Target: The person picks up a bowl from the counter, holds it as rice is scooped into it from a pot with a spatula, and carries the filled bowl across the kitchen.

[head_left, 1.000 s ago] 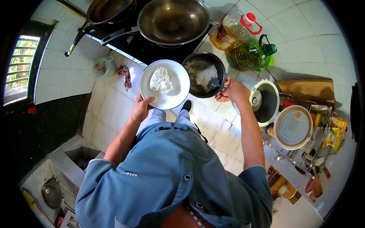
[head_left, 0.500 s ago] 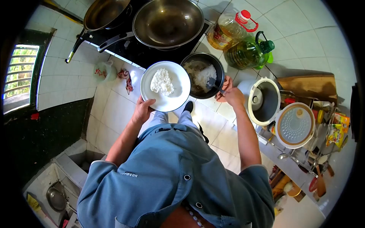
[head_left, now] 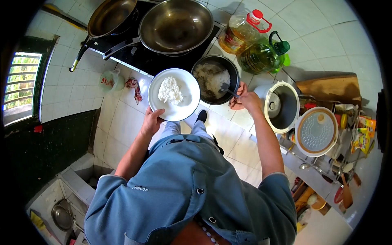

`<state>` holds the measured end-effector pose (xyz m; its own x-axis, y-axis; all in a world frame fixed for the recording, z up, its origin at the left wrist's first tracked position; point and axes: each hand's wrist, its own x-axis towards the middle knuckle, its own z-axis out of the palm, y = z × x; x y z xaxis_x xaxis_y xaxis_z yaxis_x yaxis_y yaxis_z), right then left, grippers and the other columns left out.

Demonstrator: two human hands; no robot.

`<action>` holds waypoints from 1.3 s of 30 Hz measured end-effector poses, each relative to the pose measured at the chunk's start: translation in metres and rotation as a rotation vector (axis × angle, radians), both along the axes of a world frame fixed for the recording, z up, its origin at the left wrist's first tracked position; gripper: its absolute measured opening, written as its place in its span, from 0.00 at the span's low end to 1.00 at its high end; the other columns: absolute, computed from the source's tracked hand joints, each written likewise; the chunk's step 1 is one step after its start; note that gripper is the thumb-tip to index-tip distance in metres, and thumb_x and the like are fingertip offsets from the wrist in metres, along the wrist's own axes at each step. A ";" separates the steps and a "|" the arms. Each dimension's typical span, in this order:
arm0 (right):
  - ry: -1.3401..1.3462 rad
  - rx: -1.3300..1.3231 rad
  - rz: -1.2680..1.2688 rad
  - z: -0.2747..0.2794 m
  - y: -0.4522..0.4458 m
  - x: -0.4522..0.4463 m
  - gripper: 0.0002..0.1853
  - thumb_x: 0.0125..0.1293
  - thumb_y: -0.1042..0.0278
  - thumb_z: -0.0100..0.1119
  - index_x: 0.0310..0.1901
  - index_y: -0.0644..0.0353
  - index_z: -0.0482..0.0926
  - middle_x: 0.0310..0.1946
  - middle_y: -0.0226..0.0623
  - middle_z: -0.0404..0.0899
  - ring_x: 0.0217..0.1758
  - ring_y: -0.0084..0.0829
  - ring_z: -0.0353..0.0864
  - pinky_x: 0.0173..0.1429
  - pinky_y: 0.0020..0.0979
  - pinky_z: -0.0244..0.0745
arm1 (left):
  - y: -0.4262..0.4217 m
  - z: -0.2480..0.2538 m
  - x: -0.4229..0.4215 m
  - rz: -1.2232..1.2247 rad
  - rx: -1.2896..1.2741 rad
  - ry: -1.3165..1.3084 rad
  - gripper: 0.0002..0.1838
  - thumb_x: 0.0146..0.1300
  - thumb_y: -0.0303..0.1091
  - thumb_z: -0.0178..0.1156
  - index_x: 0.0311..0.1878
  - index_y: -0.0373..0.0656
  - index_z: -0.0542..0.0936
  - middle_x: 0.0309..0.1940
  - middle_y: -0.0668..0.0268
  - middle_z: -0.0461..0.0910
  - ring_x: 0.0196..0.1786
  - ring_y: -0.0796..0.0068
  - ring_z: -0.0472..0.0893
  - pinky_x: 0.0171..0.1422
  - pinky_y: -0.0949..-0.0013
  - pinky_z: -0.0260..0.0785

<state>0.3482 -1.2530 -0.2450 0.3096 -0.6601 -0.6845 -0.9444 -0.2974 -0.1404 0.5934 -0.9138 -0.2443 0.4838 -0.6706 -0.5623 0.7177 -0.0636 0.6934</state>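
Observation:
My left hand (head_left: 153,120) grips the lower-left rim of a white plate (head_left: 188,107), thumb on top. A mound of white rice (head_left: 170,90) lies on the plate. Right beside it is a dark round pot (head_left: 234,73) with more rice (head_left: 219,81) inside. My right hand (head_left: 248,101) is closed on the handle of a grey spatula (head_left: 229,92), whose blade is in the pot's rice. A pinkish cloth (head_left: 238,102) lies between that hand and the pot's edge.
A large pan (head_left: 175,26) and a smaller pan (head_left: 111,18) sit on the black stove (head_left: 147,59). Two oil bottles (head_left: 239,34) (head_left: 261,57) stand behind the pot. To the right are an open rice cooker (head_left: 281,107), its lid (head_left: 316,131), a wooden board (head_left: 328,90) and utensils.
The spatula blade has shifted within the pot, and the lump of rice at it looks smaller and looser. The plate stays in my left hand. The whole view has shifted slightly.

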 end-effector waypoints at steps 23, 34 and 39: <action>-0.279 -0.084 -0.047 -0.024 0.010 -0.015 0.15 0.56 0.50 0.57 0.36 0.51 0.85 0.36 0.38 0.84 0.40 0.41 0.83 0.46 0.40 0.76 | -0.001 0.001 -0.006 0.002 0.003 0.014 0.27 0.56 0.19 0.53 0.62 0.40 0.64 0.51 0.57 0.76 0.49 0.60 0.81 0.49 0.57 0.79; -0.473 -0.259 -0.052 -0.024 0.034 0.010 0.13 0.56 0.53 0.60 0.28 0.53 0.86 0.45 0.37 0.80 0.36 0.39 0.82 0.43 0.38 0.76 | 0.003 0.007 -0.004 0.058 0.039 0.002 0.25 0.57 0.20 0.53 0.60 0.40 0.66 0.49 0.58 0.77 0.47 0.61 0.81 0.48 0.59 0.80; -0.351 -0.295 -0.009 -0.030 0.025 0.018 0.14 0.59 0.53 0.57 0.31 0.54 0.85 0.29 0.35 0.83 0.38 0.35 0.83 0.43 0.36 0.76 | 0.004 0.010 -0.003 0.052 0.023 -0.005 0.25 0.57 0.20 0.53 0.60 0.39 0.66 0.49 0.58 0.77 0.47 0.62 0.82 0.48 0.59 0.80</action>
<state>0.3658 -1.2280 -0.2754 0.4829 -0.8147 -0.3210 -0.8573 -0.3652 -0.3629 0.5904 -0.9096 -0.2348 0.5205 -0.6316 -0.5746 0.7170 -0.0423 0.6958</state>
